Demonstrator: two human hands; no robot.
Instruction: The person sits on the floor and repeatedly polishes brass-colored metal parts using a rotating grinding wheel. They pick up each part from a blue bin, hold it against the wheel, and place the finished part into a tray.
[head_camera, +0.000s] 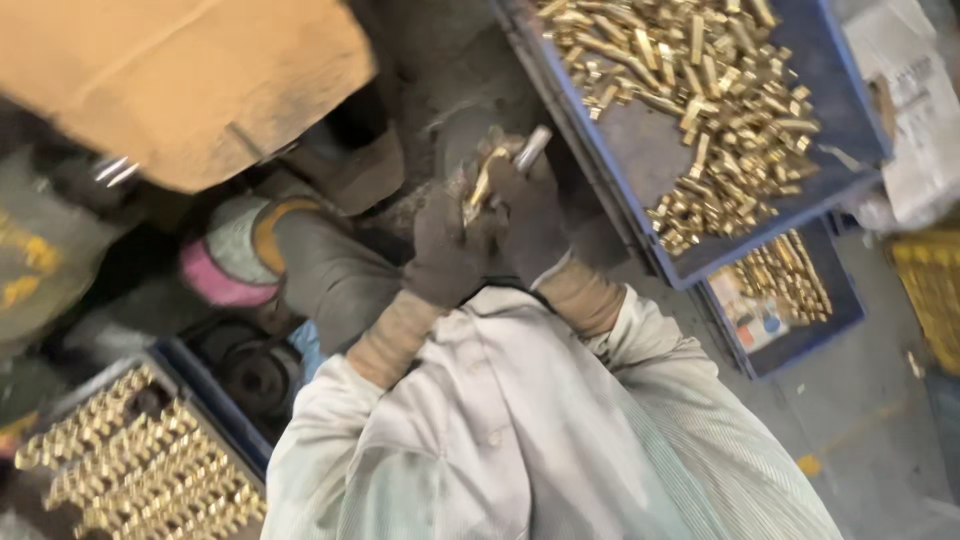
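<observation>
Just left of the big blue tray (640, 190), both gloved hands meet above the dark, grimy table (430, 60). The left hand (445, 255) is closed around a brass piece (483, 180); the right hand (530, 210) grips a silvery metal rod (531, 150) beside it (the two touch). Loose brass parts (720, 110) fill the tray; neatly rowed ones (140, 470) sit lower left.

Slim brass piece (481, 183) tilted upright beside a silver rod (531, 149)
</observation>
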